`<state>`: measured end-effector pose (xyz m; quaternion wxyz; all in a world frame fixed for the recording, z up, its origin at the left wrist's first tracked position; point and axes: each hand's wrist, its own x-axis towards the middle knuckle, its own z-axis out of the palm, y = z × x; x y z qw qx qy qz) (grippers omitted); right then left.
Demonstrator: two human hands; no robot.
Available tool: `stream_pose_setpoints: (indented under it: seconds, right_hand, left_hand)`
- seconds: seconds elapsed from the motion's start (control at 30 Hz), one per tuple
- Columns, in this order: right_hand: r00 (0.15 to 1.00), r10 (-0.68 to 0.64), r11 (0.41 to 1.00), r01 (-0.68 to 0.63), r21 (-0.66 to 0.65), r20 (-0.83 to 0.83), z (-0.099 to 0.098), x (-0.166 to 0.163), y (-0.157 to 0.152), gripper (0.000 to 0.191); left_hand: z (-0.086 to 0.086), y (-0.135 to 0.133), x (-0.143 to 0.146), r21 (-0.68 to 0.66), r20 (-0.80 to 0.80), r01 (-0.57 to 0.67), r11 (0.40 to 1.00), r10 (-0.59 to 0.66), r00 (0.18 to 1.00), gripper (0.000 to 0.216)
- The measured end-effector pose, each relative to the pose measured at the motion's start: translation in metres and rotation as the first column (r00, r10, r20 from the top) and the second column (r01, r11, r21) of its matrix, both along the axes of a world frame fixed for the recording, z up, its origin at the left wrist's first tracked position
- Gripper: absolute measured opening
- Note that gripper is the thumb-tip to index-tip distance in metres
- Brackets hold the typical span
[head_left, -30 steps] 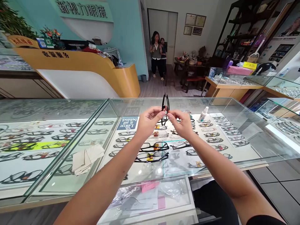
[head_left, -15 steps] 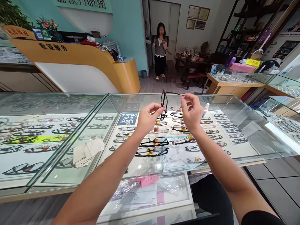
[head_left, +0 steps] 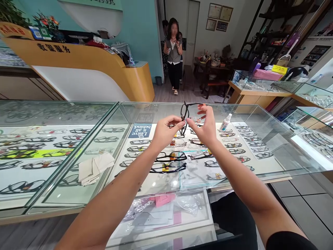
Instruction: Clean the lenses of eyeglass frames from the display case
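Observation:
A pair of black-framed eyeglasses [head_left: 187, 111] is held up on edge above the glass display counter, its temples unfolded. My left hand [head_left: 168, 130] pinches the lower rim between thumb and fingers. On the other side, my right hand [head_left: 206, 126] has its thumb against the lower part of the frame, while its curled fingers meet the far end of the upper temple. Behind and below my hands, rows of eyeglasses [head_left: 171, 156] lie inside the counter; my hands hide some of them.
A folded beige cloth [head_left: 95, 168] rests on the counter glass at left. A white spray bottle [head_left: 225, 123] stands right of my right hand. Below is an open drawer [head_left: 191, 222] with plastic bags and papers. A person [head_left: 173, 52] walks beyond the counter, another partly hidden behind.
My right thumb has moved left from the temple's end to the frame, and the eyeglasses have turned slightly. The person beyond the counter has come closer.

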<state>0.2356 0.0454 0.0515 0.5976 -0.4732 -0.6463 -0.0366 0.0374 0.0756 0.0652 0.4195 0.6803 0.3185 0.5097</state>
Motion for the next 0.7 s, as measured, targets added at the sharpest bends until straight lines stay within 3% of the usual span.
stream_pose_setpoints:
  seconds: [0.27, 0.47, 0.7]
  right_hand:
    - [0.999, -0.048, 0.998, 0.048, -0.038, 0.009, -0.0056, 0.0035, 0.0052, 0.057]
    - [0.988, -0.118, 0.993, 0.118, 0.008, 0.097, -0.0062, 0.0067, 0.0073, 0.058]
    - [0.961, -0.228, 0.962, 0.247, -0.114, 0.157, -0.0074, 0.0027, 0.0037, 0.048]
  left_hand:
    - [-0.001, 0.0007, 0.0001, -0.029, 0.082, -0.024, 0.999, 0.026, 0.996, 0.049]
    - [0.0001, 0.0057, -0.0022, -0.08, 0.181, -0.044, 0.996, 0.058, 0.982, 0.061]
    - [0.0028, 0.0085, -0.0049, -0.098, 0.274, -0.08, 0.992, 0.104, 0.956, 0.062]
